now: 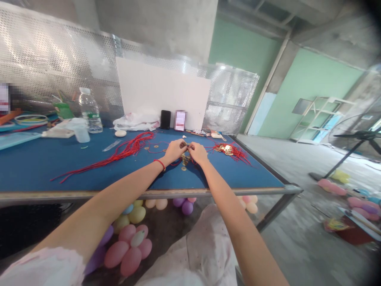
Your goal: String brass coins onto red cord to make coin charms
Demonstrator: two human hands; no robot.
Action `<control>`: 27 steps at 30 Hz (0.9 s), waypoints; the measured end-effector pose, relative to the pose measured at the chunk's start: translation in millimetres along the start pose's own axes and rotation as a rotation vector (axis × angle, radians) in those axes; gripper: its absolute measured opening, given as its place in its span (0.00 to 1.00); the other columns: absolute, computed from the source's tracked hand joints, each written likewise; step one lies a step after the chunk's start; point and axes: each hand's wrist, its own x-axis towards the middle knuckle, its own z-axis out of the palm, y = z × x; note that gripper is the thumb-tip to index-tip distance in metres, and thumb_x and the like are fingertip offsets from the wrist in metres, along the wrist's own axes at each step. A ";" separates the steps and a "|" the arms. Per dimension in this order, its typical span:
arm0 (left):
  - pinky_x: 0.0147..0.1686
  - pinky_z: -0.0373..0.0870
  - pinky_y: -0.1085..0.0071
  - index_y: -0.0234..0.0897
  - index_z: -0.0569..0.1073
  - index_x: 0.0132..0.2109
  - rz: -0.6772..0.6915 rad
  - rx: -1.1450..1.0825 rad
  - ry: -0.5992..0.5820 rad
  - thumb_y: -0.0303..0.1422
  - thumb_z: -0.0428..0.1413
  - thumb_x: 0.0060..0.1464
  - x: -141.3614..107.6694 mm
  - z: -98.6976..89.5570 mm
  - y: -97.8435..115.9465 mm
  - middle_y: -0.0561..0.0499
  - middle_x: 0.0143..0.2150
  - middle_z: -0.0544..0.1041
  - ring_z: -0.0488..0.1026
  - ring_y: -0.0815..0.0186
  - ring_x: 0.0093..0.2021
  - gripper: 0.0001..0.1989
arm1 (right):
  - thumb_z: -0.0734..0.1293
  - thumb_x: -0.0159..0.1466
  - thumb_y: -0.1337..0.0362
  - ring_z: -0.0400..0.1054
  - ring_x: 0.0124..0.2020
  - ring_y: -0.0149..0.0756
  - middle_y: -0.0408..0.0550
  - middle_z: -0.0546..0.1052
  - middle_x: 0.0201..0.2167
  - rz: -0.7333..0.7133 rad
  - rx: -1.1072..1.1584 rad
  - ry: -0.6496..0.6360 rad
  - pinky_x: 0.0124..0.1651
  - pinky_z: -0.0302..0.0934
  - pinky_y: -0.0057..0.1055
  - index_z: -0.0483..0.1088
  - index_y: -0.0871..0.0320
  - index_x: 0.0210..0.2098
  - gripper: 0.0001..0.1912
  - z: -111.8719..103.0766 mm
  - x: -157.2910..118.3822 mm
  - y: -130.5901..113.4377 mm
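My left hand [176, 150] and my right hand [197, 152] meet over the blue tabletop, fingers closed in a pinch, fingertips nearly touching. Between them shows a small brass-coloured piece, too small and covered to name surely. Red cord comes out around both hands. Just below lie several brass coins [183, 168] with square holes, partly hidden by the hands. A few loose coins [146, 148] and a thin red cord rest left of my left hand. Beyond my right hand sits a pile of coins tied with red cords [228, 150]. A long red cord bundle [127, 149] stretches across the left side.
Along the back stand a water bottle [89, 111], a plastic cup [81, 130], a black phone [166, 119], a lit phone [180, 120] and a white board [163, 87]. A clear plastic strip [112, 145] lies at left. Balloons [131, 248] are under the table.
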 end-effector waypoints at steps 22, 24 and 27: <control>0.36 0.67 0.70 0.37 0.72 0.31 0.024 -0.021 -0.010 0.31 0.54 0.48 -0.2 0.1 0.3 0.50 0.30 0.77 0.73 0.64 0.33 0.04 | 0.61 0.61 0.60 0.67 0.35 0.37 0.43 0.75 0.31 0.054 -0.020 0.051 0.35 0.55 0.29 0.68 0.53 0.31 0.06 -3.0 -1.8 0.2; 0.36 0.67 0.70 0.37 0.72 0.31 0.022 -0.031 -0.008 0.31 0.54 0.48 -0.4 0.2 0.6 0.50 0.30 0.77 0.73 0.64 0.32 0.04 | 0.62 0.60 0.60 0.67 0.35 0.37 0.42 0.75 0.30 0.071 0.009 0.068 0.35 0.54 0.29 0.67 0.53 0.30 0.06 -3.0 -1.5 0.7; 0.35 0.67 0.70 0.36 0.72 0.30 0.022 -0.049 -0.001 0.31 0.54 0.48 -0.3 0.5 0.3 0.50 0.30 0.77 0.73 0.64 0.32 0.04 | 0.64 0.60 0.60 0.67 0.33 0.35 0.41 0.75 0.30 0.083 0.080 0.079 0.34 0.54 0.28 0.67 0.54 0.31 0.05 -1.4 -0.2 2.8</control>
